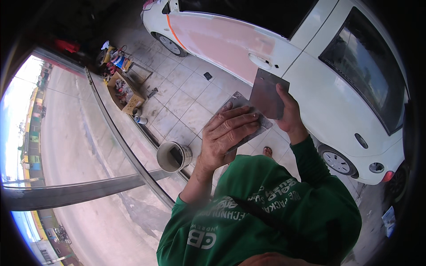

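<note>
At the left, beyond a metal-framed edge, runs a pale paved road (pixel 71 119), and inside it an open brown cardboard box (pixel 132 104) of mixed supplies sits on the light square-tiled floor (pixel 179 111). Nearer stands a round off-white plastic bucket (pixel 188 156) with a dark object inside. To its right, the left hand (pixel 224 132) lies over a thin grey rectangular sheet with a smeared surface (pixel 262 125), its fingers stretched side by side across the upper face; its thumb is hidden. Just beside it, the right hand (pixel 290 116) pinches a darker, smooth grey rectangular plate (pixel 267 95), the thumb pressed on the face and the other fingers mostly out of sight behind. Sheet and plate overlap in view, both held above the floor, though whether they touch is unclear. Farthest right stretches a white car (pixel 290 66) with a matte pink patch (pixel 217 37) on its door. The step in hand seems to be working the two flat pieces against each other; the next move probably calls for a steady right-hand pinch and an even, flat left-hand pressure.
</note>
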Demonstrator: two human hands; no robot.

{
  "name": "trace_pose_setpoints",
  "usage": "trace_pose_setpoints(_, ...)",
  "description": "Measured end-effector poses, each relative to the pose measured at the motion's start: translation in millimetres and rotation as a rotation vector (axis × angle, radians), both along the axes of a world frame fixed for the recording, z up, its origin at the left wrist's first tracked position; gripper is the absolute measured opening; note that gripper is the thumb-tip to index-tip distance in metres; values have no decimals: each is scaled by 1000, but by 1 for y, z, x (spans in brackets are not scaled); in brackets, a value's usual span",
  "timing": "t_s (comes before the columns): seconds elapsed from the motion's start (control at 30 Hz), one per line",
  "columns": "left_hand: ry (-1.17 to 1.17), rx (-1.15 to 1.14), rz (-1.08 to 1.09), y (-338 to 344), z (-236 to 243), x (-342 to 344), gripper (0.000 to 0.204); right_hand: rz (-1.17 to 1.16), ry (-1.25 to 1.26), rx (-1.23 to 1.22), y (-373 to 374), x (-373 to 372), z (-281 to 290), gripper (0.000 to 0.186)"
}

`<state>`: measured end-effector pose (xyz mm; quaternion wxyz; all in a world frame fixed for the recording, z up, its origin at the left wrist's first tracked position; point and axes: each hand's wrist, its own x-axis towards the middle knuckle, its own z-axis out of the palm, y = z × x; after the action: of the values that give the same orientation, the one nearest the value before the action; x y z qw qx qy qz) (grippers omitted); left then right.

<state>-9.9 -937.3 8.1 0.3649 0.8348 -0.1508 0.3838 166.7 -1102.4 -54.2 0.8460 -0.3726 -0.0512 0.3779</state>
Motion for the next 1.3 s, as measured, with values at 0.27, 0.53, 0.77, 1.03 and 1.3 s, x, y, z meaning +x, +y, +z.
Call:
trace_pose_setpoints(0.27, 159, 62, 213, 5, -78, 24, 35, 160, 223, 452, -8, -23, -4, 42)
trace_pose_setpoints(0.53, 229, 220, 149, 28, 5, 21, 40, -38, -90, 85, -21, 13, 24, 45)
trace_pose_setpoints(0.77, 124, 231, 197, 2, 10, 55, 34, -11, -1081, -288, -21, -15, 39, 43)
trace_pose_setpoints(1.03, 348, 299, -6, -17, -14, 14, 42, -112, 210, -56, -29, 29, -18, 44)
trace_pose_setpoints(1.3, 38, 97, 64, -20, -27, 48, 55, 173, 145, 397, -10, -14, 9, 50)
